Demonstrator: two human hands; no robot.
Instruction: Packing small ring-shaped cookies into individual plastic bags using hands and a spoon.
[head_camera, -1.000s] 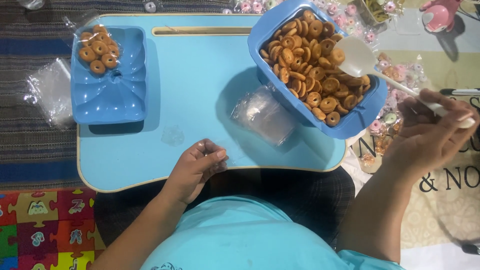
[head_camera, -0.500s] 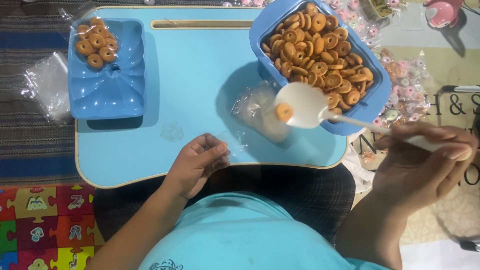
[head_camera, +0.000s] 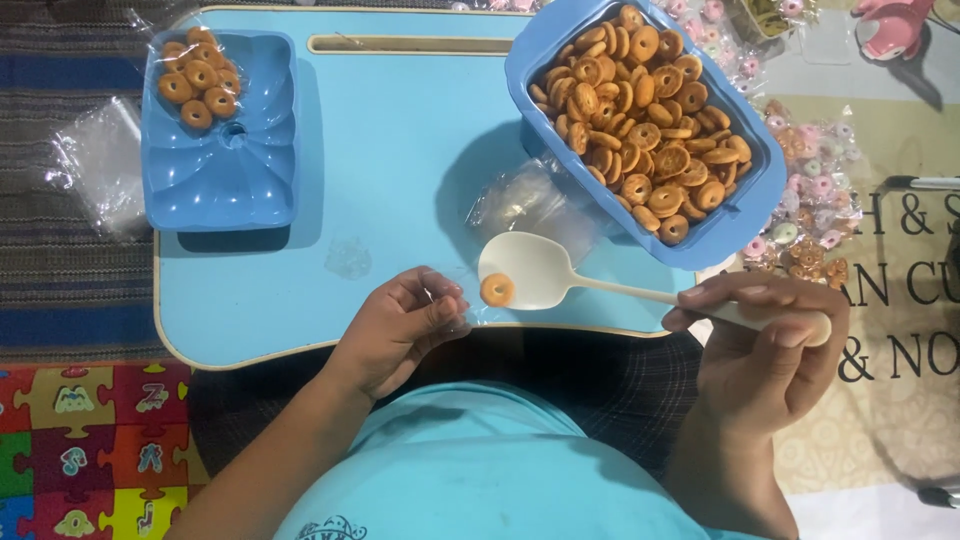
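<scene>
I am looking straight down at my two hands over a light blue lap table (head_camera: 400, 150). My right hand (head_camera: 765, 350) is wrapped tight around the handle of a white spoon (head_camera: 560, 280). I hold it far back on the handle, so the bowl reaches out to my other side. I keep the spoon flat, and I think that is so the one small ring cookie (head_camera: 497, 290) in it does not roll off.

My left hand (head_camera: 400, 325) has its fingers pinched together on the edge of a small clear plastic bag (head_camera: 455, 300). The bag is thin and hard to see. I think I pinch it so its mouth stays open near the spoon.

The ring cookie sits in the spoon bowl, just beside my left fingertips and well apart from my right hand. It is at the near edge of the table, close to my belly.

The big blue tub of ring cookies (head_camera: 740, 215) is up and to the right, near the spoon. More clear bags (head_camera: 530, 200) lie next to it. A blue tray (head_camera: 225, 175) with a few cookies sits far to the left.
</scene>
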